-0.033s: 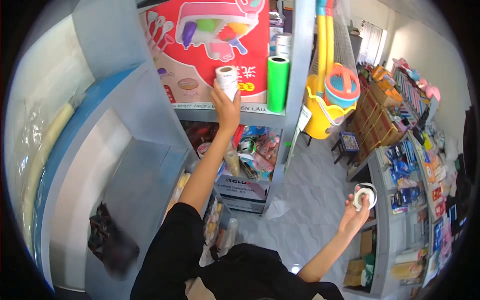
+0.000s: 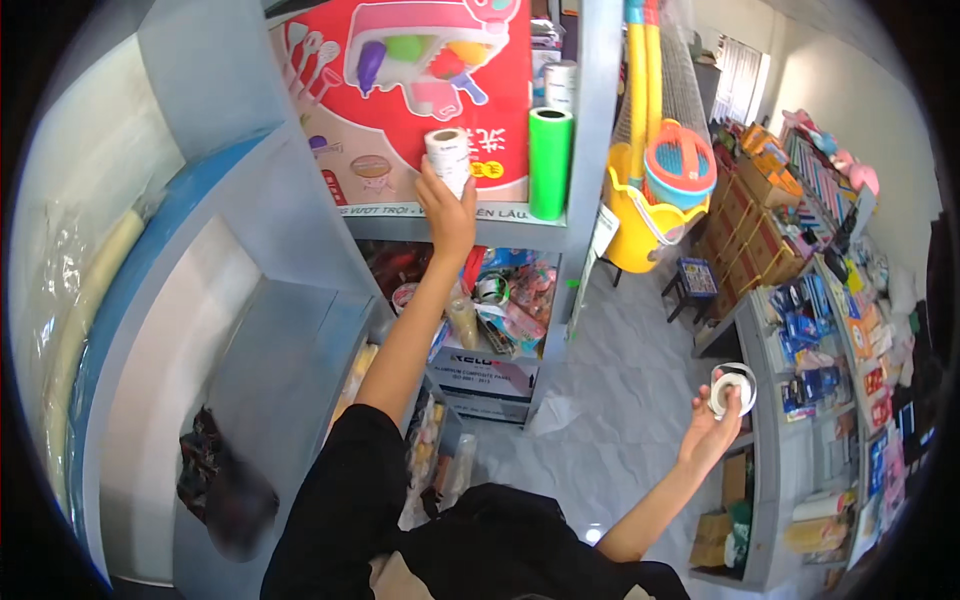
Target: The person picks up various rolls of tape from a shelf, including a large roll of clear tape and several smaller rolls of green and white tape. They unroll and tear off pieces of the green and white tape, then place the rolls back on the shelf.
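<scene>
My left hand (image 2: 447, 215), reaching up to the shelf, is closed around a white roll (image 2: 449, 160) with an open core and faint print. The roll stands upright in front of a large red toy box (image 2: 425, 112). On the same shelf, to the right, stands a bright green roll (image 2: 549, 165); another white roll (image 2: 560, 88) shows behind it. My right hand (image 2: 708, 432) is held out over the floor on the right, fingers closed on a roll of white tape (image 2: 737, 379). The tape's round end faces up.
A yellow bucket (image 2: 640, 232) with a toy sieve hangs right of the shelf post. Below the shelf is a crowded compartment (image 2: 505, 305) of small goods. A small stool (image 2: 692, 283) stands on the tiled floor. Stocked shelves (image 2: 810, 390) line the right side; a dark bag (image 2: 225, 490) lies left.
The whole view has shifted slightly. Both hands keep their hold on the rolls, with no clear movement of their own.
</scene>
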Motion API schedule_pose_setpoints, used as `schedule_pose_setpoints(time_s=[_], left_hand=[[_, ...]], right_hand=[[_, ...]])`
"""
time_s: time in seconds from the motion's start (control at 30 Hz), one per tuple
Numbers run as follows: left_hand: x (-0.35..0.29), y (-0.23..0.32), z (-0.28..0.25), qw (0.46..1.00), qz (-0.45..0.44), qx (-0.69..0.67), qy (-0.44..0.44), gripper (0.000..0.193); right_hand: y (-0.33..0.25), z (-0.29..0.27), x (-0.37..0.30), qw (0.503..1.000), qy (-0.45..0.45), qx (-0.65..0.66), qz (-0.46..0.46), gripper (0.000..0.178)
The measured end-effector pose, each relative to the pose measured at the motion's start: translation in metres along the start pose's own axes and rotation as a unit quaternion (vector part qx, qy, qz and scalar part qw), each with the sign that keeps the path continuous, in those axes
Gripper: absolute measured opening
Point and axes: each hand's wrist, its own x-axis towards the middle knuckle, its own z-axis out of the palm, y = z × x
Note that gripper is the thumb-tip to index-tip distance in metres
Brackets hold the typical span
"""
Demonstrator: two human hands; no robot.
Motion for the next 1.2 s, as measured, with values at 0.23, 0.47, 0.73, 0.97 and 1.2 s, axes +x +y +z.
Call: schedule_pose_setpoints(time_s=[0.23,0.47,0.73,0.97,1.2], left_hand=[[0.005,0.004,-0.001,0.994,0.005,0.109,-0.019,0.071],[0.007,0.001,-0.014,0.985,0.005,0.144,-0.091,0.078],[0.007,-0.004,-0.057,0.976,0.021,0.132,-0.172,0.085],[-0.036,0.035,-0.094,0.973,-0.081,-0.024,-0.214,0.064],[-0.087,0.072,-0.15,0.525,-0.255,-0.461,-0.668,0.053]], right_hand=[[-0.006,-0.016,0.002,1.0,0.0,0.018,0.008,0.028],[-0.002,-0.011,-0.005,0.998,-0.05,0.014,0.046,0.028],[0.016,0.003,-0.015,0.988,-0.109,0.023,0.107,0.024],[0.031,0.025,-0.034,0.925,-0.253,0.111,0.261,0.027],[0.063,0.053,-0.07,0.826,-0.409,0.119,0.37,0.036]])
